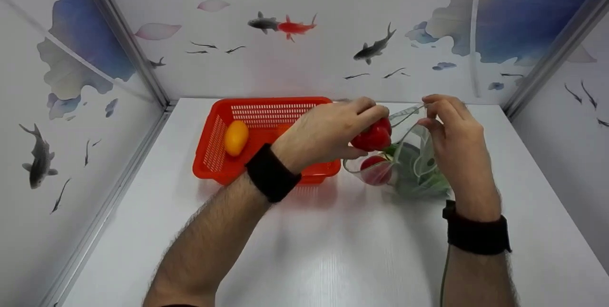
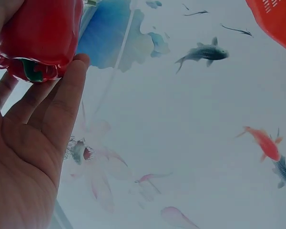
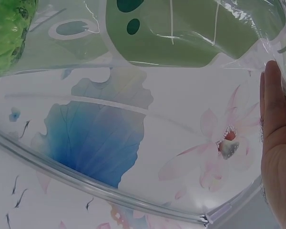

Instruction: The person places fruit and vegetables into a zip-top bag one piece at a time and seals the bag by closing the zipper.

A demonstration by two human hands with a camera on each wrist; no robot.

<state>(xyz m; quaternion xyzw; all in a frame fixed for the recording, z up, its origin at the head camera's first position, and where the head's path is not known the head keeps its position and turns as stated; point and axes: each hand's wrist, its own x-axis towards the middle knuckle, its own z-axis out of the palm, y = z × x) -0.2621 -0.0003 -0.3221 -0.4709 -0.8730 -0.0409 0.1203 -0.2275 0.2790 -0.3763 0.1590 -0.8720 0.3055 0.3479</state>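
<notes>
My left hand (image 1: 323, 131) grips a shiny red bell pepper (image 1: 372, 136) between thumb and fingers, over the mouth of a clear plastic bag with green print (image 1: 413, 166). In the left wrist view the pepper (image 2: 38, 36) shows its green stem end, with the fingers (image 2: 62, 112) against it. Pinched at its upper rim by my right hand (image 1: 457, 143), the bag stands partly spread. A round red item (image 1: 376, 171) and something green and leafy (image 1: 435, 184) show through its wall. In the right wrist view the bag (image 3: 181, 43) reaches the right hand's fingertips.
Left of the bag stands a red-orange perforated plastic basket (image 1: 204, 174). It holds a yellow-orange mango-like fruit (image 1: 236, 138) and an orange item (image 1: 284, 128) partly hidden by the left hand. The white table (image 1: 333, 250) is bounded by printed panels at the back and sides.
</notes>
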